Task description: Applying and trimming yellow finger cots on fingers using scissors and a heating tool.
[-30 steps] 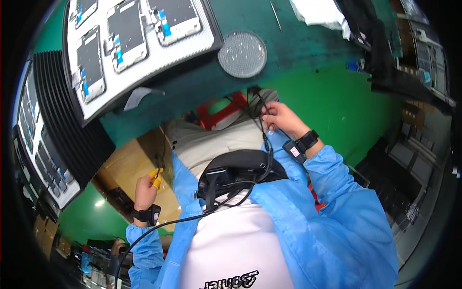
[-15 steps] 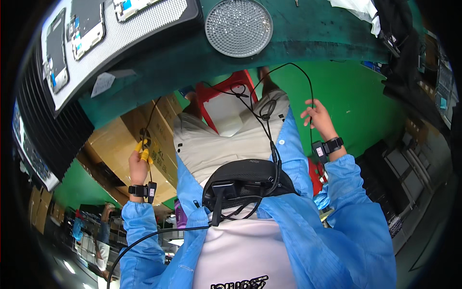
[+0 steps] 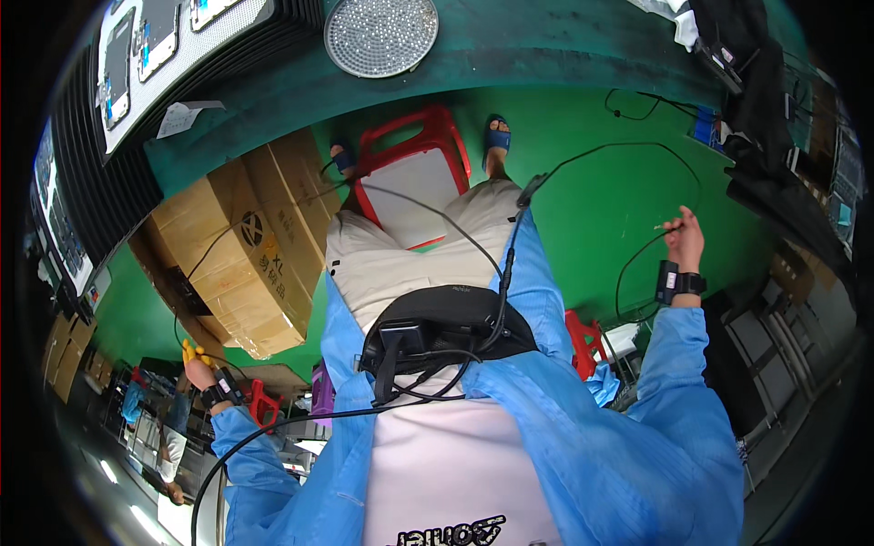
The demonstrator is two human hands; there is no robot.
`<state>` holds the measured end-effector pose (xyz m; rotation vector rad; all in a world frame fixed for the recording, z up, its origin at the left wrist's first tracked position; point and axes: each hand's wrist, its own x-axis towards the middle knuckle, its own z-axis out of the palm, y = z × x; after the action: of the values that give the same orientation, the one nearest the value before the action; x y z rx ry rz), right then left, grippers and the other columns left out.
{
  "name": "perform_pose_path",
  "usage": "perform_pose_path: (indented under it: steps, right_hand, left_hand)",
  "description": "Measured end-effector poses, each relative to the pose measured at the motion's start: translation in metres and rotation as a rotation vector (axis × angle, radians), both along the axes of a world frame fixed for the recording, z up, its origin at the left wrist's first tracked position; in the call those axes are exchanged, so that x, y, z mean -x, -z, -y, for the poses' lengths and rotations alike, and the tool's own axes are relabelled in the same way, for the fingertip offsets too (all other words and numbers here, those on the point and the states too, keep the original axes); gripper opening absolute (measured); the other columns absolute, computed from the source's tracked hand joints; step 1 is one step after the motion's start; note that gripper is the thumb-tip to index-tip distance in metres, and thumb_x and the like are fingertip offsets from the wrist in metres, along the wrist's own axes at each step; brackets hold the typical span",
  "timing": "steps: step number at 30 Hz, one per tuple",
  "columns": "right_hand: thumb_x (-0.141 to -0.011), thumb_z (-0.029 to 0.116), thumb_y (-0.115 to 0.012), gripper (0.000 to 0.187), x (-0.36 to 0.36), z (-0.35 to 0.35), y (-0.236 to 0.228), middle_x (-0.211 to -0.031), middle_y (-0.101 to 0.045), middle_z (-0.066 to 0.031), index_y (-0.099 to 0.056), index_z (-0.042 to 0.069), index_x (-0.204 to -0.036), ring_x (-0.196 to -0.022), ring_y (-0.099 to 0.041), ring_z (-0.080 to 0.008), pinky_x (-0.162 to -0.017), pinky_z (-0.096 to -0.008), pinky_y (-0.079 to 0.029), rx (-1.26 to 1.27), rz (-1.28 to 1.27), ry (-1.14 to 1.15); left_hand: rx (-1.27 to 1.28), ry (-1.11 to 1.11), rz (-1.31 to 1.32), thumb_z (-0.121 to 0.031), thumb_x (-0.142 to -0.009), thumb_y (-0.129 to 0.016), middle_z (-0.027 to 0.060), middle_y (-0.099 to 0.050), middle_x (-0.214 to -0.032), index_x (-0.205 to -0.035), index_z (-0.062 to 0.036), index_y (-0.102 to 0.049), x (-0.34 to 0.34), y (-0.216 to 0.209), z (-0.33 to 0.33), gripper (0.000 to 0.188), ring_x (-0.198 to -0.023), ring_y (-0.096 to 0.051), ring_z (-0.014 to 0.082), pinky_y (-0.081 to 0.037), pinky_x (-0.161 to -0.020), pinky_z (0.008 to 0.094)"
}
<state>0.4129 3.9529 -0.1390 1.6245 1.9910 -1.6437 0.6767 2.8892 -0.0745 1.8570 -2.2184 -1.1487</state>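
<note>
My left hand (image 3: 199, 371), with yellow finger cots on its fingers, is out low on the left, closed round a thin black cable (image 3: 212, 247). From there the cable sweeps across my lap to a black pouch (image 3: 460, 314) at my waist. My right hand (image 3: 685, 244) is raised far to the right, its fingers pinched on another length of black cable (image 3: 628, 266) that arcs over from a dark joint (image 3: 531, 189) above my thigh. A loose end hangs in a loop below that hand. Both wrists wear black straps with small box-shaped devices.
A cardboard box (image 3: 238, 293) stands on the left. Ahead is a dark green table (image 3: 510, 55) with a round beaded dish (image 3: 381, 35) and stacked black trays (image 3: 205, 64) bearing phone parts. Between my feet is a red-framed stool (image 3: 414, 182). Black cloth (image 3: 774, 136) hangs at the right.
My hands have spread apart: the left down and outward past the box, the right further right. The cable is now stretched wide across my lap. My view has shifted, showing more floor and both sandalled feet.
</note>
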Motion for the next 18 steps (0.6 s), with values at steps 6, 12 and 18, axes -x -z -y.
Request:
perform_pose_path:
  steps: [6,12,18]
  right_hand:
    - [-0.108,0.025,-0.047,0.029,-0.008,-0.009,-0.011,-0.078,-0.052,-0.0026,-0.053,0.005,-0.128,-0.068,-0.061,-0.017,-0.05,-0.0245,-0.038,-0.019,-0.058,0.004]
    - [-0.108,0.025,-0.047,0.03,0.01,0.032,-0.025,-0.078,-0.053,-0.0021,-0.053,0.005,-0.129,-0.068,-0.061,-0.0161,-0.05,-0.0231,-0.037,-0.037,-0.065,-0.041]
    - [-0.108,0.025,-0.047,0.031,0.014,0.031,-0.01,-0.077,-0.054,-0.0009,-0.054,0.008,-0.132,-0.071,-0.064,-0.0146,-0.051,-0.0216,-0.038,0.019,-0.022,-0.106]
  left_hand:
    - [0.196,0.034,0.2,-0.01,-0.099,-0.037,0.0057,-0.063,-0.076,-0.136,-0.0119,-0.059,-0.004,-0.006,0.039,0.044,-0.052,-0.055,0.0153,-0.046,-0.043,0.0275]
    - [0.093,0.078,0.097,-0.012,-0.1,-0.037,0.0017,-0.057,-0.07,-0.124,-0.0135,-0.064,0.03,-0.006,0.02,0.036,-0.047,-0.047,0.0145,-0.037,-0.04,0.0261]
    - [-0.018,-0.205,-0.142,-0.022,-0.104,-0.043,-0.0009,-0.056,-0.071,-0.122,-0.0147,-0.065,0.039,-0.018,0.0,0.029,-0.048,-0.045,0.009,-0.036,-0.041,0.025]
